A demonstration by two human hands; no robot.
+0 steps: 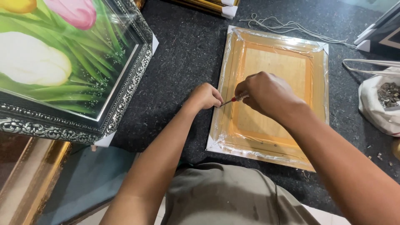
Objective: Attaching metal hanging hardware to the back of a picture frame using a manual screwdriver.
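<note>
A wooden picture frame (317, 87) lies face down on the dark table, wrapped in clear plastic film with white corner guards. My right hand (266, 92) grips a small red-handled screwdriver (234, 99), its tip pointing at the frame's left rail. My left hand (205, 96) is curled at that left edge, fingers pinched beside the tip of the tool; what they pinch is too small to see.
A large silver ornate frame (125, 93) with a tulip painting lies at the left. White string (287, 26) trails behind the wooden frame. A white bag of small metal parts (381, 104) sits at the right edge. Gold frames (25, 179) lean at bottom left.
</note>
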